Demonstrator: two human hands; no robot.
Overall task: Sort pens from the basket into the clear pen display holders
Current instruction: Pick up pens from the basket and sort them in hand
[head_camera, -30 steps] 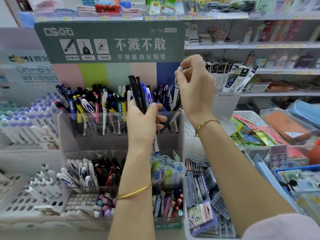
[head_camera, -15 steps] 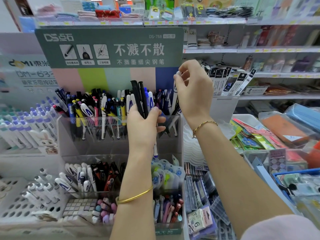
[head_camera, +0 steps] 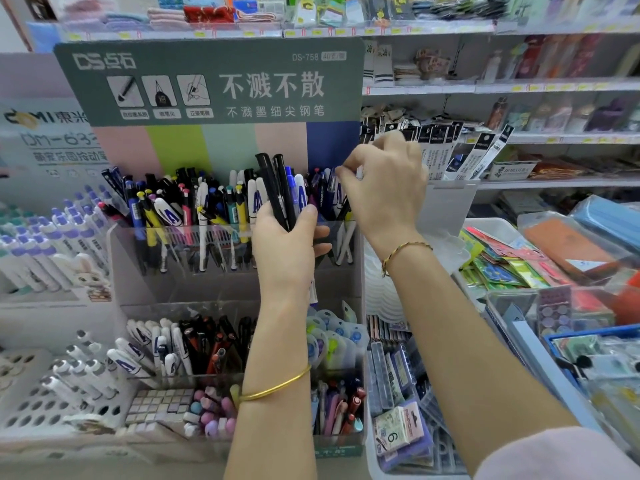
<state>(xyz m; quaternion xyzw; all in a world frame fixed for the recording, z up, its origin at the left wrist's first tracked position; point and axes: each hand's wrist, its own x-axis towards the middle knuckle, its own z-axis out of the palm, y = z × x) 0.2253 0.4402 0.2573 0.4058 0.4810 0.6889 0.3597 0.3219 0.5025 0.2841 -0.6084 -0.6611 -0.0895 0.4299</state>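
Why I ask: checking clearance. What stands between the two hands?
Head view: upright pens in the clear holder stand between the left hand and right hand.

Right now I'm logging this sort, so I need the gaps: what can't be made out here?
All head view.
Pen in the right hand: fingers cover nearly all of it; type unclear.
Pens in the left hand: lower parts mostly hidden by the hand; count unclear.
Top holder: right compartment behind both hands.
Sign: small print blurred.

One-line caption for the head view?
Left hand grips black and blue pens; right hand pinches a white pen over the clear plastic display holder.
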